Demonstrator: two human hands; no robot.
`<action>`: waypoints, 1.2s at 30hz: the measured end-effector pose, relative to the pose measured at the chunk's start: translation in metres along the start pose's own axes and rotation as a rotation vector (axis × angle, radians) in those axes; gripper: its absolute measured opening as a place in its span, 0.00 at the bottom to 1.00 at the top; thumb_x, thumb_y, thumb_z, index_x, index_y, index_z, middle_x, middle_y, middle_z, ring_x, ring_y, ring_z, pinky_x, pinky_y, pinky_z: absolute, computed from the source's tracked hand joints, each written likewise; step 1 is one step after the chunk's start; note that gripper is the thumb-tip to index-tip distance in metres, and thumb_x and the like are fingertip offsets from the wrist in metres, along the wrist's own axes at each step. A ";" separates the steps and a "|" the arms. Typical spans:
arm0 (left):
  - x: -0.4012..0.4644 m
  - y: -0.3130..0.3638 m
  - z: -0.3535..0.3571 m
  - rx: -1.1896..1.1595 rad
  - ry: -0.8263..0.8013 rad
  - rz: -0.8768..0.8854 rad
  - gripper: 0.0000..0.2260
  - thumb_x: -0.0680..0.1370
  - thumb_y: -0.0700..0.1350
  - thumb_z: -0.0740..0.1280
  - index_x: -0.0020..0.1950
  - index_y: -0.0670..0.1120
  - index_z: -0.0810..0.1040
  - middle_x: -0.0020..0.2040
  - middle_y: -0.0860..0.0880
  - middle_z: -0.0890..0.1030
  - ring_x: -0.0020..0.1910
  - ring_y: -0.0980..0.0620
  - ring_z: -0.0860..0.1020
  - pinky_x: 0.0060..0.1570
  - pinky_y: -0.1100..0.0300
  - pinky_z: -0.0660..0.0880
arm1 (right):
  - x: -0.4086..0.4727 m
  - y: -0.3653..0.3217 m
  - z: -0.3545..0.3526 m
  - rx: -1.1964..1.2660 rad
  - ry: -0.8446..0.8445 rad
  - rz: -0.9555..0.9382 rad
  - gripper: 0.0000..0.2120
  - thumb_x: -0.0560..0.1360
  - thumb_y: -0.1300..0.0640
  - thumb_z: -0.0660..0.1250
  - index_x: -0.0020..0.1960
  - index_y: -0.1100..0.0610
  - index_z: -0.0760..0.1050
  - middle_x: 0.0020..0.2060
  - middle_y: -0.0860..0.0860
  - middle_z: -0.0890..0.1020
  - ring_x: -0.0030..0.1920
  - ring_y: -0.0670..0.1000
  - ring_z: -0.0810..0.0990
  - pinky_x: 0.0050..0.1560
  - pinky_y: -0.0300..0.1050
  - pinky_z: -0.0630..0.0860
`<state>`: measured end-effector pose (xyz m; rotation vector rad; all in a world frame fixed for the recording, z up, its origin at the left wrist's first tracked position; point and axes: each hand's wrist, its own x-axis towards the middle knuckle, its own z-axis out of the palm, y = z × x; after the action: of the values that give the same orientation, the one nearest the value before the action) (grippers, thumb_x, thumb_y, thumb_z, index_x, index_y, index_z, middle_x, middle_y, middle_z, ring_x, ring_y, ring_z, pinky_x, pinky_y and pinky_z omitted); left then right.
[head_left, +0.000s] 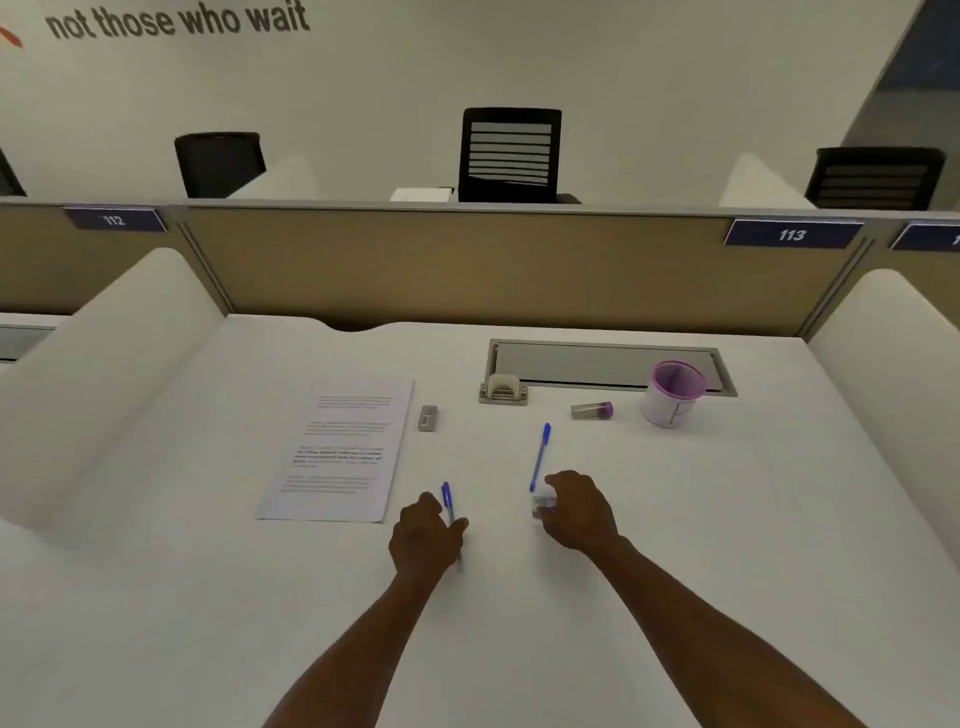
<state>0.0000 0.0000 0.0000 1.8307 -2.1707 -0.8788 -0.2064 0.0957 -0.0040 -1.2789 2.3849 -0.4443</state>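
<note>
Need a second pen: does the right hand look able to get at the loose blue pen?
Likely yes: the loose blue pen lies just beside the right hand, nothing between, though that hand grips a small clear item.

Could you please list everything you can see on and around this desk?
paper sheets: one stack, white, left on the desk.
grey piece: one, grey, beside the paper.
loose pen: one, blue, desk centre.
tube: one, clear, purple cap, lying near the cup.
cup: one, white, purple rim, desk right.
cable hatch: one, grey, desk back.
chairs: at least three, black, behind the partition.
left hand: one, grips second pen, blue.
right hand: one, grips small clear item.
</note>
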 end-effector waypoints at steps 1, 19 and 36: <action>0.000 -0.002 0.001 0.004 -0.026 -0.009 0.19 0.71 0.59 0.74 0.55 0.49 0.76 0.51 0.49 0.82 0.52 0.48 0.82 0.48 0.58 0.74 | 0.000 -0.001 0.001 -0.004 -0.010 0.012 0.24 0.74 0.49 0.69 0.68 0.56 0.72 0.66 0.53 0.75 0.66 0.54 0.71 0.65 0.46 0.68; 0.001 -0.002 -0.008 -0.656 -0.269 -0.124 0.01 0.75 0.45 0.74 0.44 0.49 0.86 0.40 0.49 0.86 0.41 0.51 0.84 0.39 0.62 0.79 | -0.018 -0.075 0.034 1.186 -0.066 0.562 0.11 0.69 0.52 0.77 0.48 0.54 0.82 0.38 0.52 0.87 0.40 0.50 0.84 0.36 0.44 0.77; 0.181 0.067 -0.088 -0.513 -0.071 0.139 0.04 0.76 0.42 0.71 0.47 0.44 0.85 0.42 0.47 0.86 0.42 0.49 0.85 0.49 0.51 0.83 | 0.173 -0.182 -0.015 1.183 0.011 0.376 0.01 0.76 0.56 0.69 0.46 0.51 0.80 0.45 0.50 0.84 0.46 0.50 0.81 0.41 0.45 0.77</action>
<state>-0.0559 -0.1948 0.0639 1.4012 -1.8473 -1.3311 -0.1707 -0.1457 0.0579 -0.2754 1.7073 -1.4147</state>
